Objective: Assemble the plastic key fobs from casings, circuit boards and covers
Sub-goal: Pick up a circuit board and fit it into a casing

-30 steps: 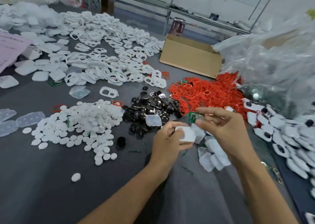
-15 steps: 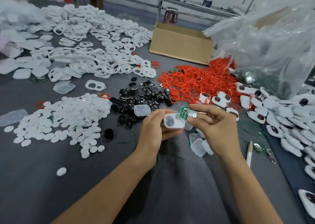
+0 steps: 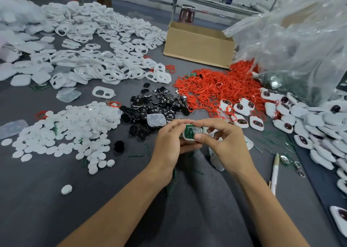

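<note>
green circuit board now seated in white casing, right hand pinching across it

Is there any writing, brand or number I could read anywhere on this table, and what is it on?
None can be read.
On the green circuit board: tiny white print, too small to read.
On the black discs: pale marks, blurred.
On the cardboard box: no print on the sides that show.
</note>
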The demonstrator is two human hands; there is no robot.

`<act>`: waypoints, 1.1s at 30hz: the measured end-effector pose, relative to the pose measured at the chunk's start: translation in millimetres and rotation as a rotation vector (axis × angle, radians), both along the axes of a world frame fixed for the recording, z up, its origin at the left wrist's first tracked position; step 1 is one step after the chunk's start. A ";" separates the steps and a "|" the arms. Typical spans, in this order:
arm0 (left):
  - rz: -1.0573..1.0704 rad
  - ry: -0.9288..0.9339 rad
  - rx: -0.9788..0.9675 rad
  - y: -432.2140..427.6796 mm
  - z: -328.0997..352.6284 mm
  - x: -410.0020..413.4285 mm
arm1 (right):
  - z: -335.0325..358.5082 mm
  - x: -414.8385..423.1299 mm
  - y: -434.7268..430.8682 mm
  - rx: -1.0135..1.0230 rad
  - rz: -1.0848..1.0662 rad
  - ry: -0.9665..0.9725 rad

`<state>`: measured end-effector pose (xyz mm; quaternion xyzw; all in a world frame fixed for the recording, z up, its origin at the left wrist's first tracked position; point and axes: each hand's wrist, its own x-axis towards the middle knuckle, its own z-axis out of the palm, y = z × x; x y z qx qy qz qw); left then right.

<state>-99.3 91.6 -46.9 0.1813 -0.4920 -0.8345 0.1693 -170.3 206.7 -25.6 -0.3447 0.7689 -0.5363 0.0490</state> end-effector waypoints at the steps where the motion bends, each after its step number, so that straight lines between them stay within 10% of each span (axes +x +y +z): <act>1: 0.000 -0.003 -0.001 -0.1 0.2 0.1 | -0.7 0.2 -0.5 -0.008 0.006 0.004; 33: 0.000 -0.036 -0.016 2.3 2.8 0.8 | -10.9 -1.7 -3.2 -0.060 -0.021 -0.077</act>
